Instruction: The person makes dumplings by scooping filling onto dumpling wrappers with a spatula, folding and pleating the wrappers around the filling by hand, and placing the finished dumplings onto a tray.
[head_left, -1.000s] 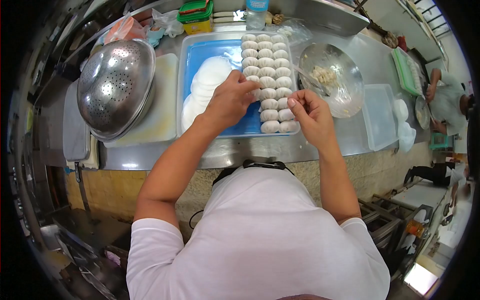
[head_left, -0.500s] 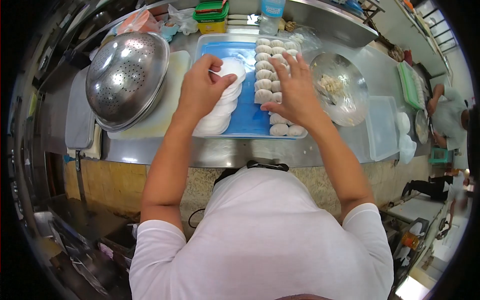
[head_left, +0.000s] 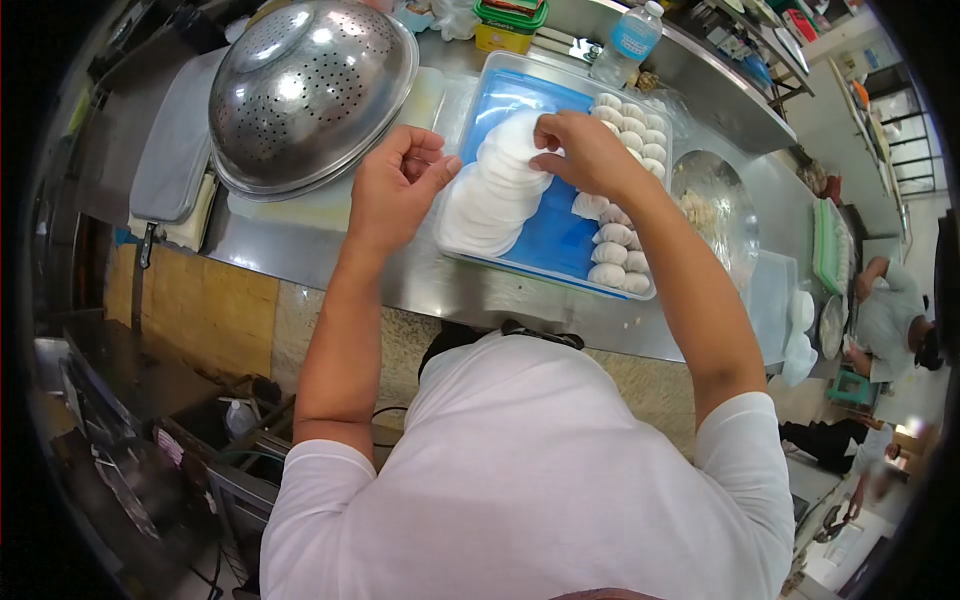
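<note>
Round white dumpling wrappers point(head_left: 490, 205) lie fanned in an overlapping stack on the left side of a blue-bottomed plastic tray point(head_left: 575, 235). My right hand point(head_left: 585, 155) pinches the edge of a wrapper point(head_left: 522, 137) at the upper end of the stack. Just left of the stack is my left hand point(head_left: 400, 185), fingers half curled and thumb apart, with nothing in it. Pleated white dumplings point(head_left: 610, 252) fill rows along the tray's right side; my right wrist and forearm hide some of them.
A metal bowl of filling point(head_left: 735, 195) stands right of the tray, beside a clear plastic container point(head_left: 770, 285). A large perforated steel colander point(head_left: 310, 100) is at left. A water bottle point(head_left: 632, 45) and yellow tub point(head_left: 503, 30) stand behind. Another person point(head_left: 890, 310) works at far right.
My right hand has moved left from above the dumplings to the wrapper stack and pinches a wrapper. My left hand is now beside the stack, no longer over it. The view has turned.
</note>
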